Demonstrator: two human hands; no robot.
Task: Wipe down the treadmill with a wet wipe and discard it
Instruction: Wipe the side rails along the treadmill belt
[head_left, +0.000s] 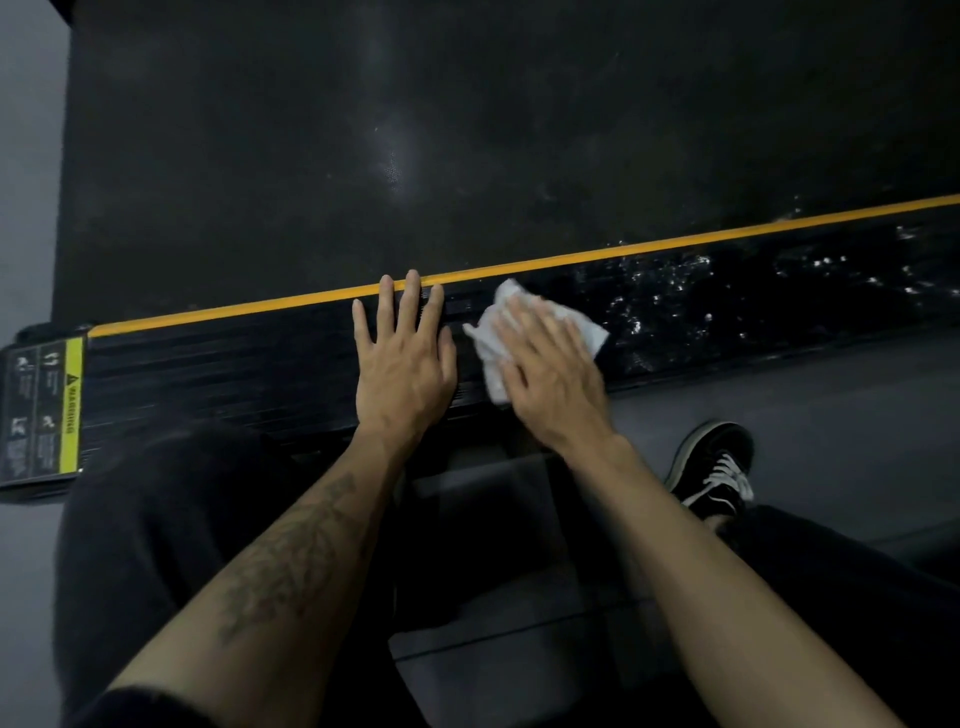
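Step in hand: wiping the ribbed black side rail (249, 374) of the treadmill, the strip that runs from 9 o'clock to 3 o'clock just below the yellow edge stripe (519, 267).
Wet wipe: the white wet wipe (491, 348) lies crumpled on the rail at the middle of the view, pinned under the right hand; its corners stick out at 12 and 3 o'clock of that hand.
Right hand: the right hand (545, 371) lies flat with straight fingers pressing the wipe down, not curled round it, so its grip is open.
Left hand: the left hand (402, 358) rests palm down on the rail just beside the wipe at its 9 o'clock, fingers spread and reaching the yellow stripe, grip open and holding nothing; I judge it a brace.
Wet side: toward 3 o'clock the rail glistens with droplets; toward 9 o'clock, up to the warning label (44, 410), it looks dull and dry.
Doing it well: keep the palm flat and pressure even, stroke along the ribs rather than across them, and slide the bracing hand clear toward 9 o'clock so no strip under it is missed.
Belt: the dark running belt (363, 130) above the stripe shows pale smears and probably needs a pass too.
Risk: the bunched wipe may roll up; refold it to a clean face.
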